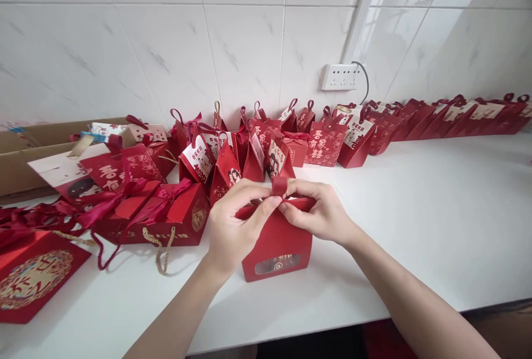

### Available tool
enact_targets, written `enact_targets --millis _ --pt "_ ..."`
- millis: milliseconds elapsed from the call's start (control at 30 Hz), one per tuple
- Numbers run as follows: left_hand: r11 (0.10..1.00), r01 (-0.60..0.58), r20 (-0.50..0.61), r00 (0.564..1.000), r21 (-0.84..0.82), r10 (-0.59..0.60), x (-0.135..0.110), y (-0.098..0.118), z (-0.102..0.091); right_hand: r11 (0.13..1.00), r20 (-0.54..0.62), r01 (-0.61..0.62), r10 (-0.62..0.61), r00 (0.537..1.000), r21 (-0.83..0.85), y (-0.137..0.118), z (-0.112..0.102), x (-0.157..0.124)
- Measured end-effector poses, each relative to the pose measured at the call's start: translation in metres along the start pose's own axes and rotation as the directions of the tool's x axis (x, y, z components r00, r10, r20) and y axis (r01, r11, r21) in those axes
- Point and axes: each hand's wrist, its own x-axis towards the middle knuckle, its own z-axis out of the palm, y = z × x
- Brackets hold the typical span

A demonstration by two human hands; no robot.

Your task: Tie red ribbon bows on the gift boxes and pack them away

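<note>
A red gift box with a clear window low on its front stands upright on the white table, right before me. My left hand pinches the box's top edge from the left, thumb in front. From the right, my right hand pinches the same edge, its thumb close to the left one. Between my fingertips a red ribbon loop rises from the top. My hands partly cover the box's upper part.
Several red gift boxes crowd behind, and a row runs along the tiled wall to the right. Ribboned boxes with rope handles stand left, near a cardboard carton. A power socket is on the wall. The table's front edge is close.
</note>
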Motion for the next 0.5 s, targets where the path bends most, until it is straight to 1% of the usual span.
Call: enact_targets --millis 67,100,133,167,200,233,267,300,333,400,433,500 --pt "1.000 -0.008 -0.032 0.999 0.024 0.009 0.001 -0.001 0.000 0.997 -0.041 0.028 -0.031 0.999 -0.072 0.002 0.002 -0.001" --pt "0.999 -0.005 -0.069 0.998 0.049 0.008 0.001 -0.001 0.000 0.988 -0.100 0.058 -0.073 0.992 -0.143 0.004 0.004 -0.001" --pt "0.997 0.007 -0.118 0.993 0.080 0.002 0.002 -0.002 -0.001 0.967 -0.173 0.093 -0.136 0.976 -0.236 0.005 0.007 -0.002" --pt "0.993 0.026 -0.171 0.985 0.113 -0.006 0.003 -0.002 -0.001 0.932 -0.239 0.123 -0.212 0.947 -0.340 0.006 0.010 -0.002" --pt "0.989 0.048 -0.226 0.974 0.141 -0.015 0.004 -0.003 -0.002 0.887 -0.281 0.150 -0.293 0.914 -0.437 0.007 0.014 -0.004" --pt "0.984 0.071 -0.277 0.960 0.164 -0.023 0.005 -0.003 -0.003 0.840 -0.290 0.174 -0.361 0.886 -0.514 0.007 0.019 -0.005" --pt "0.979 0.096 -0.321 0.946 0.181 -0.033 0.005 -0.003 -0.003 0.802 -0.277 0.191 -0.403 0.872 -0.566 0.007 0.025 -0.007" --pt "0.975 0.120 -0.353 0.934 0.188 -0.047 0.006 -0.004 -0.004 0.777 -0.248 0.199 -0.415 0.876 -0.597 0.007 0.032 -0.010" --pt "0.971 0.145 -0.374 0.925 0.189 -0.065 0.006 -0.004 -0.004 0.764 -0.212 0.200 -0.403 0.890 -0.613 0.007 0.038 -0.013" --pt "0.965 0.207 -0.368 0.920 0.159 -0.136 0.005 -0.004 -0.003 0.769 -0.166 0.161 -0.329 0.930 -0.619 0.007 0.052 -0.018" --pt "0.965 0.230 -0.331 0.927 0.123 -0.179 0.004 -0.005 -0.003 0.783 -0.158 0.132 -0.282 0.946 -0.608 0.007 0.057 -0.020" --pt "0.973 0.230 -0.184 0.956 -0.012 -0.228 0.002 -0.007 -0.003 0.848 -0.162 0.089 -0.201 0.966 -0.523 0.009 0.061 -0.022"
